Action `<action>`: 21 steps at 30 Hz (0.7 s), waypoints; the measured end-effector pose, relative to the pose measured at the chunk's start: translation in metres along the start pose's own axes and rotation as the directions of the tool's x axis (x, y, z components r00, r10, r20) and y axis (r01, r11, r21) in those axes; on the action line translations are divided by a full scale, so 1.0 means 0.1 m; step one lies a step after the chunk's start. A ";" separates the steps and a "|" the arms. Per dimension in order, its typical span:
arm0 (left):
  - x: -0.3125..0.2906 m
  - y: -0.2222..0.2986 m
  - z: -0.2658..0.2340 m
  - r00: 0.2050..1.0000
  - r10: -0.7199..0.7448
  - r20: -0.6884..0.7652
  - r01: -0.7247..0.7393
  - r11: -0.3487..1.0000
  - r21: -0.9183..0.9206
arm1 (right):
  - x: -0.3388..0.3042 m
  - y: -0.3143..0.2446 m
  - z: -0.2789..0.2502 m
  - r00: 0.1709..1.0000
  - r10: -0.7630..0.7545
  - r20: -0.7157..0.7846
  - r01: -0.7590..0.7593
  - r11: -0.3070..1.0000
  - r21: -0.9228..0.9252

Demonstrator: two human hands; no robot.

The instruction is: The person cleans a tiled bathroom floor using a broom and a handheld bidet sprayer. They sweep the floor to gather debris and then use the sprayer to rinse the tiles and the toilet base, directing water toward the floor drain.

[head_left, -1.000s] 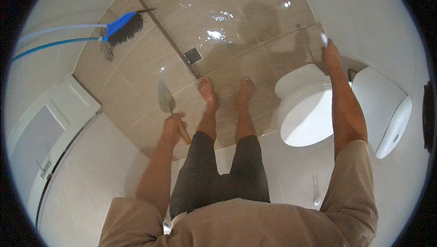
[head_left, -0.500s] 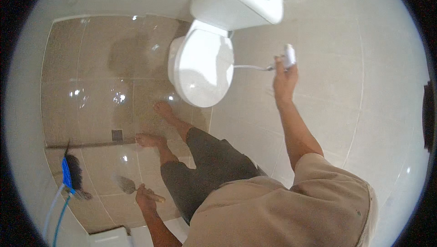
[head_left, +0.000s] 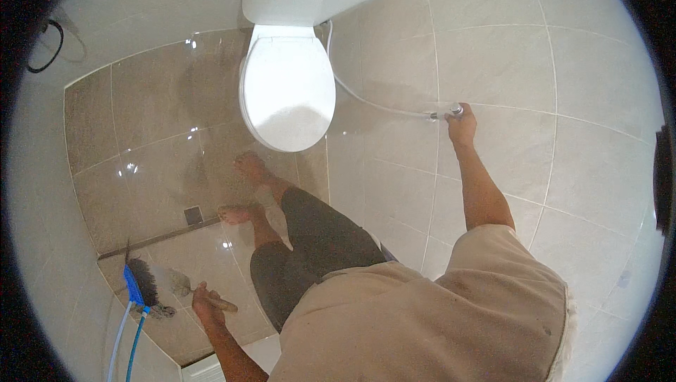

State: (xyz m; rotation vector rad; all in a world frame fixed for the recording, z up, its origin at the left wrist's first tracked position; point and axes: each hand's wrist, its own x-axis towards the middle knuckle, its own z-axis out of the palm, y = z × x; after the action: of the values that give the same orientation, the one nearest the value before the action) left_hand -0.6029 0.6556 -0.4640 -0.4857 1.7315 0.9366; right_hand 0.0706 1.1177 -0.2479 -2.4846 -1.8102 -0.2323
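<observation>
My left hand (head_left: 208, 307), low over the wet floor tiles, is closed round the pale wooden handle of a small trowel (head_left: 181, 283) with a greyish, slightly blurred blade. Out to the right, beside the tiled wall, my right hand (head_left: 462, 130) grips a bidet sprayer (head_left: 456, 109). A white hose (head_left: 380, 107) runs from the sprayer toward the toilet. Between my hands and farther off stands the white toilet (head_left: 292, 86), its lid down.
At lower left a blue broom (head_left: 134, 287) with dark bristles leans beside grey mop strands (head_left: 163, 311). A square floor drain (head_left: 193, 215) lies near a low step (head_left: 158, 240). My bare feet (head_left: 239, 214) stand on wet tiles. A black ring (head_left: 56, 47) hangs at the left wall.
My view has shifted, so the toilet sits farther left. My right hand has moved away from the toilet with the sprayer, whose hose now sags in a curve. The left hand keeps the trowel.
</observation>
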 end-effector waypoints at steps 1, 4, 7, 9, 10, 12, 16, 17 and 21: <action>-0.02 0.00 0.00 1.000 0.000 -0.007 0.001 1.000 0.021 | -0.02 0.06 0.04 1.000 -0.006 0.002 0.006 1.000 0.027; -0.16 -0.05 0.01 0.998 -0.046 0.038 0.044 0.998 0.044 | -0.04 0.17 0.15 1.000 -0.018 0.004 0.017 0.997 0.077; -0.34 -0.09 0.18 0.996 -0.077 -0.038 0.080 0.994 0.069 | -0.03 0.25 0.20 1.000 -0.018 0.014 0.018 0.999 0.047; -0.33 -0.25 0.18 0.996 -0.085 -0.029 0.086 0.995 0.051 | 0.00 0.34 0.20 0.999 -0.024 0.049 0.024 1.000 0.003; -0.30 -0.34 0.18 0.996 -0.088 -0.021 0.089 0.995 0.039 | 0.01 0.37 0.22 0.999 -0.045 0.026 0.045 0.999 0.008; -0.38 -0.38 0.25 0.992 -0.125 0.008 0.125 0.991 0.046 | -0.04 0.45 0.21 0.996 -0.082 -0.019 0.083 0.996 0.014; -0.43 -0.47 0.27 0.989 -0.083 0.126 0.094 0.992 -0.085 | -0.09 0.42 0.07 0.976 -0.217 0.030 0.219 0.970 -0.104; -0.43 -0.47 0.29 0.992 -0.075 0.104 0.084 0.992 -0.091 | -0.07 0.31 0.02 0.984 -0.172 0.051 0.176 0.979 -0.105; -0.25 -0.71 -0.08 0.985 0.131 0.108 -0.147 0.977 0.156 | -0.08 -0.10 -0.13 0.956 -0.266 0.119 0.288 0.926 -0.245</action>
State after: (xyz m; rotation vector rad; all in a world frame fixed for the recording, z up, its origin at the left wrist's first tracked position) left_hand -0.5479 0.6031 -0.4647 -0.2100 1.7528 0.8922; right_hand 0.0575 1.1112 -0.2363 -2.4177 -2.3061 -0.4107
